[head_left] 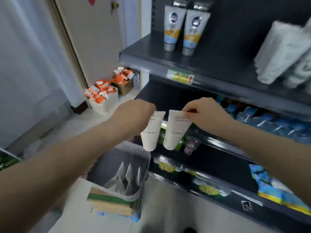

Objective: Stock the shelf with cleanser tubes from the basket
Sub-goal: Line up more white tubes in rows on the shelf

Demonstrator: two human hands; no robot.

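My left hand [134,115] pinches the crimped top of a white cleanser tube [151,133], which hangs cap down. My right hand [207,113] holds a second white cleanser tube [175,132] the same way, right beside the first. Both tubes hang above the grey slotted basket [134,148] on the floor, where several more pale tubes [127,177] stand. Above, the dark shelf [151,59] carries two silver tubes [181,29] standing on their caps at its left end.
White wrapped packs [284,51] lie on the same shelf to the right. Lower shelves hold blue-capped bottles [262,120] and colourful packs [272,185]. A cardboard box [111,202] leans on the basket. A white basket of orange boxes [102,95] sits by the door.
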